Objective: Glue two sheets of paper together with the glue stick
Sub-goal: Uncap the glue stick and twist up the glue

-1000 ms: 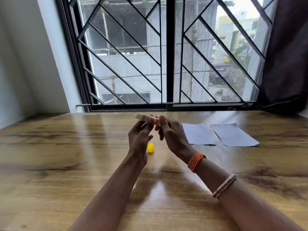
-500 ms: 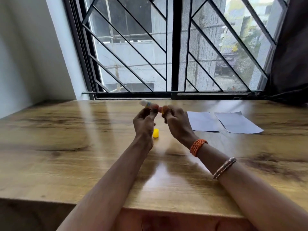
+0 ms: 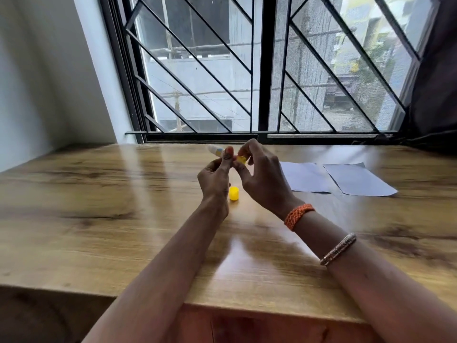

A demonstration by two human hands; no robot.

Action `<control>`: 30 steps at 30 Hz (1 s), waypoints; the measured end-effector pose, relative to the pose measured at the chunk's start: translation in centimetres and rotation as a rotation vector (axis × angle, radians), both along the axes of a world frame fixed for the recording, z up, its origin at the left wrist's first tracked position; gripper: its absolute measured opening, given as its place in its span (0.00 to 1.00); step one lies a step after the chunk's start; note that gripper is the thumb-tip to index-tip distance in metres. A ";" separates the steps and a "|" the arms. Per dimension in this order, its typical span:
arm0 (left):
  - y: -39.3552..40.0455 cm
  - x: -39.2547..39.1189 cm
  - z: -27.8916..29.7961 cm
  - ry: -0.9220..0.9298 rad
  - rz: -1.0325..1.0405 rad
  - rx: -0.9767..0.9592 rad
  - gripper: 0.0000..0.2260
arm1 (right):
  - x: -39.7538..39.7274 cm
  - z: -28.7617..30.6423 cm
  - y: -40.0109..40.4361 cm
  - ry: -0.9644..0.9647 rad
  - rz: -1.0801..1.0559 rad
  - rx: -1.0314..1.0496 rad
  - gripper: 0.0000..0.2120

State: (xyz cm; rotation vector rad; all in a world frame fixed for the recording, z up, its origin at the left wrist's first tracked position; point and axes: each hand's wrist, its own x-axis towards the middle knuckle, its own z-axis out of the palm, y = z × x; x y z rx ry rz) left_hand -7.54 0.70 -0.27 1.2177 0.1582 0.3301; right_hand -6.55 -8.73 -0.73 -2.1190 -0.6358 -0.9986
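Note:
I hold a glue stick (image 3: 215,151) level above the wooden table (image 3: 99,206), its white end pointing left. My left hand (image 3: 214,180) grips its barrel between thumb and fingers. My right hand (image 3: 262,177) pinches the yellow base end (image 3: 241,159) of the stick with its fingertips. The stick's yellow cap (image 3: 234,193) lies on the table just below my hands. Two white paper sheets lie flat side by side to the right, the left sheet (image 3: 305,177) and the right sheet (image 3: 357,180), apart from my hands.
A barred window (image 3: 259,70) runs along the table's far edge. A dark curtain (image 3: 435,82) hangs at the far right. A white wall (image 3: 49,70) closes the left side. The table's near edge (image 3: 247,308) is below my forearms.
The view has tilted downward, so the table's near edge shows now. My hands stay together on the glue stick, the right fingers shifting at its yellow end. The cap and sheets have not moved.

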 end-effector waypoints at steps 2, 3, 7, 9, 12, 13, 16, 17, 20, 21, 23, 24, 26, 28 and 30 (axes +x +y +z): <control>0.1 0.0 -0.2 -0.006 0.020 -0.004 0.10 | 0.1 -0.4 0.0 -0.032 -0.091 -0.033 0.11; 0.1 0.0 -0.2 -0.003 0.024 0.000 0.10 | 0.1 -0.4 0.0 -0.057 -0.136 -0.049 0.13; 0.1 0.1 0.1 -0.004 0.008 -0.026 0.10 | 0.2 0.0 0.0 -0.122 -0.214 -0.070 0.12; 0.4 0.1 0.0 -0.014 0.007 -0.038 0.08 | 0.1 0.1 0.4 -0.101 -0.217 -0.036 0.12; 0.6 0.4 -0.5 -0.040 -0.042 -0.025 0.05 | 0.0 -0.1 0.3 -0.130 -0.244 -0.058 0.14; 0.6 0.5 -0.5 -0.046 -0.075 -0.025 0.03 | 0.0 -0.1 0.1 -0.149 -0.251 -0.084 0.13; 0.3 0.7 -0.3 -0.002 -0.202 -0.085 0.06 | 0.1 0.3 -0.5 -0.139 -0.235 -0.148 0.10; 0.3 0.9 -0.2 0.013 -0.235 -0.102 0.06 | 0.1 0.4 -0.4 -0.089 -0.220 -0.131 0.09; 0.4 1.1 -0.2 -0.006 -0.304 -0.093 0.03 | 0.0 1.2 -0.3 0.331 0.000 0.238 0.02; 0.3 1.1 -0.4 -0.022 -0.327 -0.080 0.03 | -0.1 1.7 -0.4 0.520 0.108 0.439 0.04; 0.2 1.2 -0.6 -0.042 -0.358 -0.050 0.04 | 0.0 1.9 -0.6 0.822 0.211 0.714 0.10; 0.2 1.2 -0.7 -0.033 -0.352 -0.029 0.04 | 0.2 1.9 -0.7 0.894 0.207 0.757 0.11; 0.1 1.4 -1.1 -0.001 -0.298 0.000 0.07 | 0.3 1.6 -0.7 0.901 0.175 0.733 0.10; 0.3 1.6 -1.0 0.004 -0.275 -0.009 0.07 | 0.3 1.3 -0.6 0.764 0.158 0.692 0.09; 0.6 1.6 -1.0 0.004 -0.272 -0.022 0.09 | -0.1 0.8 -0.2 0.533 0.133 0.574 0.09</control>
